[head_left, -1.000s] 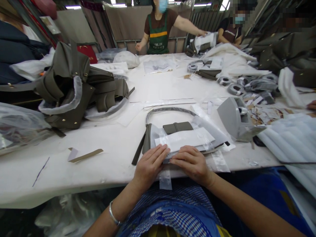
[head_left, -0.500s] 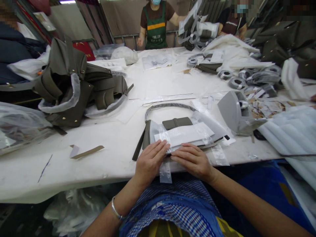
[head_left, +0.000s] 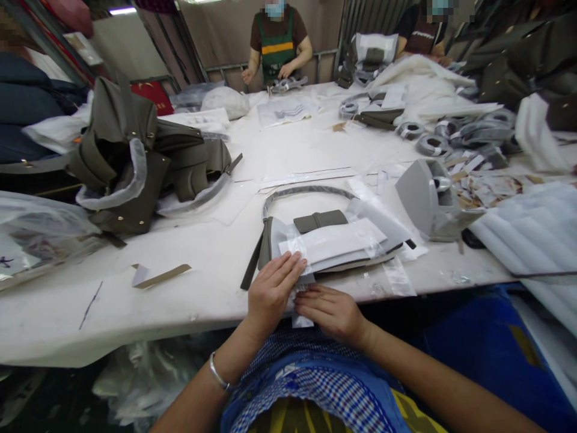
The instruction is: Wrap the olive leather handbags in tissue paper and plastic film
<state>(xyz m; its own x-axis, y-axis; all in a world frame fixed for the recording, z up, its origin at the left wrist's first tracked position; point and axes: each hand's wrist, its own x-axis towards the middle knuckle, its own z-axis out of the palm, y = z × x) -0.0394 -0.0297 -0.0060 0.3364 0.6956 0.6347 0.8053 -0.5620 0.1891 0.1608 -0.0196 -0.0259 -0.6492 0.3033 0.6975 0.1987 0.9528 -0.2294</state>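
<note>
An olive-grey handbag (head_left: 265,246) lies on the table in front of me, partly covered by clear plastic and a white padded sheet (head_left: 338,242). Its handle (head_left: 311,191), wrapped in film, arches away from me. My left hand (head_left: 276,288) rests flat on the bag's near left side, fingers stretched over the plastic. Just below the bag's front edge, my right hand (head_left: 336,314) has its fingers extended across a clear plastic strip (head_left: 302,320) that hangs over the table edge. The right thumb is hidden. Another clear strip (head_left: 399,278) lies at the bag's right.
A grey tape dispenser (head_left: 421,198) stands right of the bag, beside white foam sheets (head_left: 536,231). More olive bags (head_left: 121,162) are heaped at left. A bent paper strip (head_left: 162,276) lies nearer. Wrapped handle coils (head_left: 433,144) sit at far right. Two people work across the table (head_left: 279,150).
My right hand has slid left and toward me, off the bag's front onto the hanging strip. My left hand stays on the bag. The co-worker opposite has drawn an outstretched arm in.
</note>
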